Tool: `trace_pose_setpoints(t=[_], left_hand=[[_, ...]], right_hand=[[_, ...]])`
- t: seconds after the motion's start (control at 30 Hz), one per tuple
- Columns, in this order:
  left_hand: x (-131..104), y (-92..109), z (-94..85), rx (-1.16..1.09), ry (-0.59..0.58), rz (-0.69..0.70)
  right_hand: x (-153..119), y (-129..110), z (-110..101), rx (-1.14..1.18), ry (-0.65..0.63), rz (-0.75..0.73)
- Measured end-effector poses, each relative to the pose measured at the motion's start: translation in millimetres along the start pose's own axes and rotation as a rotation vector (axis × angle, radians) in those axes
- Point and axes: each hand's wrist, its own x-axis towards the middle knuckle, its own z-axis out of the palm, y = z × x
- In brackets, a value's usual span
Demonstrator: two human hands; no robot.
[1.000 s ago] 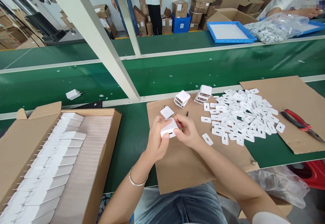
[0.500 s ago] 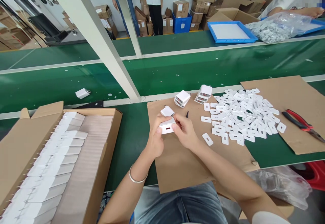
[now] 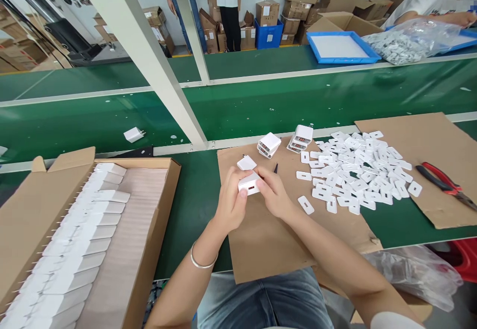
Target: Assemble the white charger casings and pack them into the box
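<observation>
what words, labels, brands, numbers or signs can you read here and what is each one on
No text can be read for certain.
Cardboard box at the back: a white label, too small to read.
Blue crate under it: a pale mark, too small to make out.
White charger housing between the left hand and right hand: a dark slot, no readable lettering.
</observation>
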Motion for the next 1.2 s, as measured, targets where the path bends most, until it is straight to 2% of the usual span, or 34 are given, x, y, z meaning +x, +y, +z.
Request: trace_pose_setpoints(t=[0.17, 0.67, 0.83, 1.0, 1.2], left_hand=[[-1, -1, -0.3, 0.044, 0.012, 0.072], [3, 3, -2.2, -0.103, 0.017, 0.144], [6, 2, -1.5, -0.24, 0.045, 0.092], [5, -4, 0.7, -0.34, 0.001, -0.056], [3, -10, 0.4, -0.402, -0.041, -0.128]], right_hand=[[0, 0, 0, -0.01, -0.013, -0.042], [0, -1, -3, 0.013, -0.005, -0.103], [1, -2, -4, 0.005, 0.011, -0.049], [1, -2, -4, 0.006, 0.076, -0.015], [1, -4, -4, -0.042, 0.141, -0.026]])
